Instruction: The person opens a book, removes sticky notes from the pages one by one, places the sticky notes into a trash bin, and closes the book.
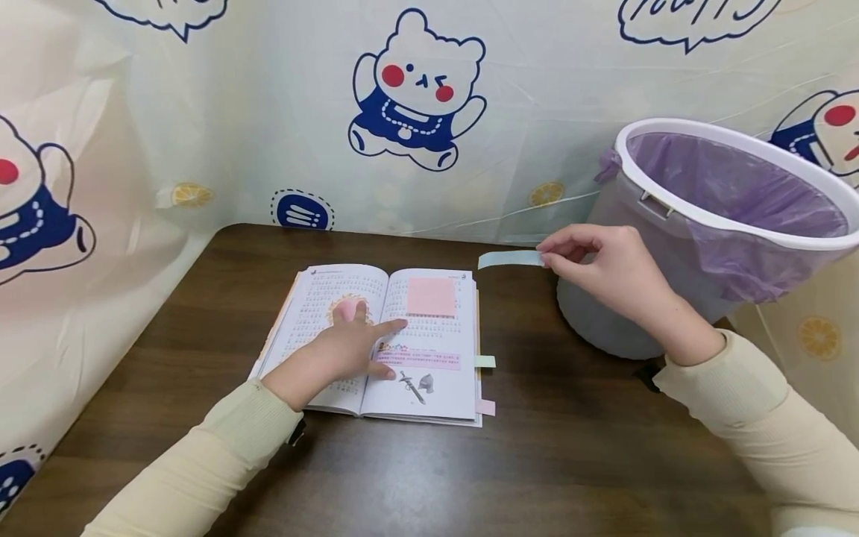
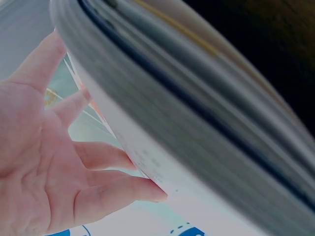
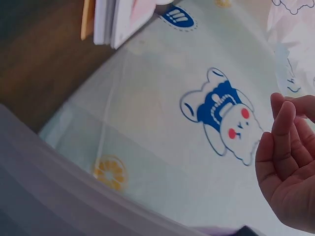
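An open book (image 1: 429, 403) lies on the table, its pages printed with text and small pictures. My left hand (image 1: 338, 347) rests on the pages with fingers spread, near the centre fold; the left wrist view shows the same hand (image 2: 64, 157) with fingertips against the page beside the thick page edges. A pink square sticky note (image 1: 431, 297) is on the upper right page. To the right of the book, my right hand (image 1: 604, 261) pinches one end of a light blue paper strip (image 1: 511, 259) between thumb and fingers. The strip extends leftward, above the table.
A grey bin (image 1: 597, 306) with a white rim and purple liner (image 1: 738, 179) stands right of the book, behind my right hand. Green (image 1: 485, 362) and pink (image 1: 485, 407) page tabs stick out of the book's right edge. A patterned curtain (image 1: 523, 97) hangs behind the table.
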The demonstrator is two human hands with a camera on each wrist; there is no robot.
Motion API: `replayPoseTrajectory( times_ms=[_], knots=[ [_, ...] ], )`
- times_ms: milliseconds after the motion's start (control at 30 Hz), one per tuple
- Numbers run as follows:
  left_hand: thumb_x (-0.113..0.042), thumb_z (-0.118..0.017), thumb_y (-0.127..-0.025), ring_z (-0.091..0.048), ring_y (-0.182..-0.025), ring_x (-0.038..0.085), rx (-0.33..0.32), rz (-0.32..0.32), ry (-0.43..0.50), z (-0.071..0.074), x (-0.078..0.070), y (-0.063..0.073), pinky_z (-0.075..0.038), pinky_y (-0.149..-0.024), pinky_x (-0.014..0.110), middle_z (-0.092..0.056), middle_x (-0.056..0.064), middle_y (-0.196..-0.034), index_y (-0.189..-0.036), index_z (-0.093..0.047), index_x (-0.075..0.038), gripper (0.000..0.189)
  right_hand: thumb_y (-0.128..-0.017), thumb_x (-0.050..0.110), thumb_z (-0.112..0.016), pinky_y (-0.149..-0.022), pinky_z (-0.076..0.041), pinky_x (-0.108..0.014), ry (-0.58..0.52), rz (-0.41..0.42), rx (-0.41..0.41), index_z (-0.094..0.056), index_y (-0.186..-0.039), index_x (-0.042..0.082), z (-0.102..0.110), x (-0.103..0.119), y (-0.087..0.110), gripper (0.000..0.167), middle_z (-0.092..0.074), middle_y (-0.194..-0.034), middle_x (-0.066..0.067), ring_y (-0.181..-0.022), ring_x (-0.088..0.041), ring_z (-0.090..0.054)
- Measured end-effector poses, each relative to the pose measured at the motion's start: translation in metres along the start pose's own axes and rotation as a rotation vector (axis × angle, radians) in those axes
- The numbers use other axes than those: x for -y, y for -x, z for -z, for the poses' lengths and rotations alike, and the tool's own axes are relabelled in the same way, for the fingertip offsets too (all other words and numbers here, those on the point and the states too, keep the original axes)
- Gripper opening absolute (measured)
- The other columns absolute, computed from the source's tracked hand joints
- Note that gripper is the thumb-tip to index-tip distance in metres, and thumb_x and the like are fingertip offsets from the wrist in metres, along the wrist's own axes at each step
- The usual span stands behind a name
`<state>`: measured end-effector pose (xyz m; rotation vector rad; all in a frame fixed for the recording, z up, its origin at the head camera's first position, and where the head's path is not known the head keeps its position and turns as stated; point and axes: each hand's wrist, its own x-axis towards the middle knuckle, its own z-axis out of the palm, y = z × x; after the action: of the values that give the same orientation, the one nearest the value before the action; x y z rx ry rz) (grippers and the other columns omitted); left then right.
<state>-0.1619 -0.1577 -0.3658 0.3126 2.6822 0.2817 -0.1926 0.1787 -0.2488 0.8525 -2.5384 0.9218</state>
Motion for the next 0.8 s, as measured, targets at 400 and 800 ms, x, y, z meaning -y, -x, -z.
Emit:
replayPoseTrajectory(
  times_ms=[400, 800],
  knots=[
    [-0.048, -0.079, -0.088, -0.006, -0.141, 0.069, 0.003, 0.002, 0.008, -0.001, 0.001, 0.000, -0.054, -0.081, 0.062, -0.008, 0.039, -0.162, -0.160, -0.038, -0.032, 0.085, -0.087, 0.001, -0.079, -0.065, -0.043, -0.010, 0.085, 0.060, -0.103, -0.081, -0.096, 0.008, 0.028, 0.014, -0.008, 0.012, -0.073, -0.079, 0.003, -0.069, 0.007, -0.059],
    [-0.046, -0.080, -0.088, -0.009, -0.143, 0.067, 0.001, -0.006, 0.022, -0.001, 0.003, 0.001, -0.054, -0.079, 0.060, -0.010, 0.038, -0.162, -0.160, -0.038, -0.031, 0.084, -0.086, 0.001, -0.081, -0.058, -0.042, -0.010, 0.017, -0.063, -0.221, -0.080, -0.102, 0.001, 0.060, 0.018, -0.004, 0.015, -0.067, -0.071, 0.020, -0.060, 0.003, -0.058]
  ],
)
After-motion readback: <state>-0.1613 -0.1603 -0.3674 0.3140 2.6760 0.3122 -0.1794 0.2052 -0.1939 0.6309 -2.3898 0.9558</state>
